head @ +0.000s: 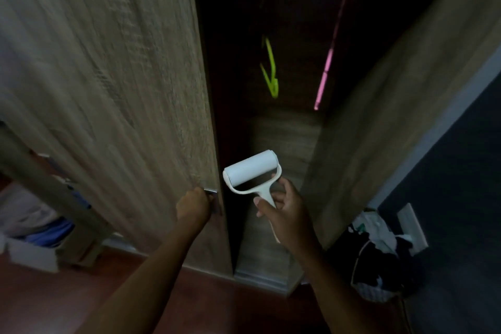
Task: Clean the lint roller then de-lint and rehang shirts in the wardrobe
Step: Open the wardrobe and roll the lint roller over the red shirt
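At the wardrobe door (122, 89), my left hand (192, 205) grips the half-hidden handle (211, 190). Right hand (287, 214) clasps the lint roller (252, 171); interior (298, 35) murky.

Door (108, 76) blurred, handle (211, 191) — mostly hidden, L hand (193, 207)

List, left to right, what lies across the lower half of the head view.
wardrobe door → left hand gripping its handle → lint roller → right hand holding it → laundry bag → wall socket
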Motion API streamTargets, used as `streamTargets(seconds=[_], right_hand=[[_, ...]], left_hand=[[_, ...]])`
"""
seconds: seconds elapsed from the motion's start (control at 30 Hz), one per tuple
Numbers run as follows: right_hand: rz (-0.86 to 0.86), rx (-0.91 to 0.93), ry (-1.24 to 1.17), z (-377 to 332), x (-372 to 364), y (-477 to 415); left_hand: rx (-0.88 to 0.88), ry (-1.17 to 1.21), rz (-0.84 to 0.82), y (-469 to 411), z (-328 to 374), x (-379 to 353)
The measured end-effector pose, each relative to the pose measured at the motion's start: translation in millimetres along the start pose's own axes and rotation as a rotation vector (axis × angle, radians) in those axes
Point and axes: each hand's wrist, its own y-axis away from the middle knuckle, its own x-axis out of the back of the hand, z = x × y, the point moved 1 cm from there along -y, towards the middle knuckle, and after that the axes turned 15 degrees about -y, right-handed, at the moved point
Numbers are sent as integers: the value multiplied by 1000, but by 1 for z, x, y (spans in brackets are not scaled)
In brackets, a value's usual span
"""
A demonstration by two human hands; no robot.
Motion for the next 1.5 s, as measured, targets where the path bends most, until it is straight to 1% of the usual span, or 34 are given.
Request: streamTargets(seconds=[0.17,0.3,0.37,0.5,0.6,0.77,0.9,1.07,1.13,1.2,1.27,1.3,1.33,1.37,1.47,1.5], right_hand=[[-21,-36,-21,15,-64,-24],[-23,-64,-35,27,-102,-41],[-15,-71,-22,33,-115,-50],[6,-78,-29,36,-136,-64],[-20,-78,-47,32,-151,-69],[-57,-80,-37,29,-171,-77],[-87,-69,-37,27,-179,-80],[-112,-53,-127,21,-181,-79],[-140,-40,-138,15,-174,-79],[-163,-3,-150,9,-159,-81],[-135,29,-181,5,-141,-86],[-109,41,-182,3,-132,-91],[-88,45,-174,1,-125,-96],[-77,46,-162,0,-119,-101],[-84,52,-127,-4,-104,-116],[-82,55,-121,-6,-101,-121]], left_hand=[[28,-34,-10,-41,-64,2],[75,-2,-6,-67,-106,7],[87,3,-11,-76,-123,10],[41,-73,-15,-96,-158,6],[64,-42,-12,-110,-178,2],[52,15,-5,-113,-191,11],[68,-5,-7,-117,-197,21],[102,-17,-24,-114,-198,23],[84,-54,-82,-113,-197,32],[45,-72,-200,-113,-189,48],[-3,25,-265,-108,-172,70],[-55,66,-253,-105,-160,82],[-108,109,-196,-99,-148,94],[-151,166,-97,-93,-137,105],[-279,379,312,-72,-105,136],[-318,463,408,-65,-93,145]])
